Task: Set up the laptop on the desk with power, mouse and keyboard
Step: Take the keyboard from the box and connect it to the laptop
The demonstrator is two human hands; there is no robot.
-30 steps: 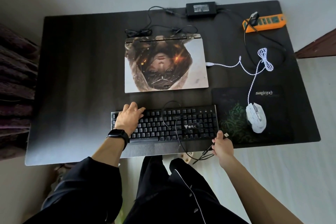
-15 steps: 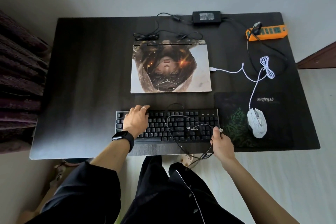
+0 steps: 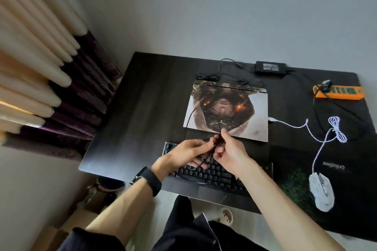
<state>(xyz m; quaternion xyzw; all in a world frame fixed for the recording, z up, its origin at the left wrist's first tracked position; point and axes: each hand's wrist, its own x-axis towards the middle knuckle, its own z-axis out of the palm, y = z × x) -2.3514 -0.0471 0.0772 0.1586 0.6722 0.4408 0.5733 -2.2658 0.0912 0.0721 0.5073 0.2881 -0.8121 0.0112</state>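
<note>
A closed laptop [image 3: 240, 106] with a picture on its lid lies on the dark desk [image 3: 142, 112]. In front of it sits a black keyboard [image 3: 216, 173]. My left hand [image 3: 183, 153] and my right hand [image 3: 228, 151] meet above the keyboard, both pinching its thin black cable [image 3: 189, 117], which loops left over the laptop's corner. A white mouse [image 3: 321, 191] rests on a dark mouse pad [image 3: 293, 161]; its white cord [image 3: 318, 140] runs to the laptop's right side. The black power brick [image 3: 270, 67] lies behind the laptop.
An orange power strip [image 3: 344, 92] lies at the desk's back right with a plug in it. Curtains [image 3: 40, 79] hang close to the desk's left side. Cardboard boxes [image 3: 67, 222] and a round pot [image 3: 110, 184] stand on the floor under the left corner.
My left hand left the keyboard keys and rose to join my right hand on the cable. My right hand lifted the cable from the desk's front edge. The view swung left.
</note>
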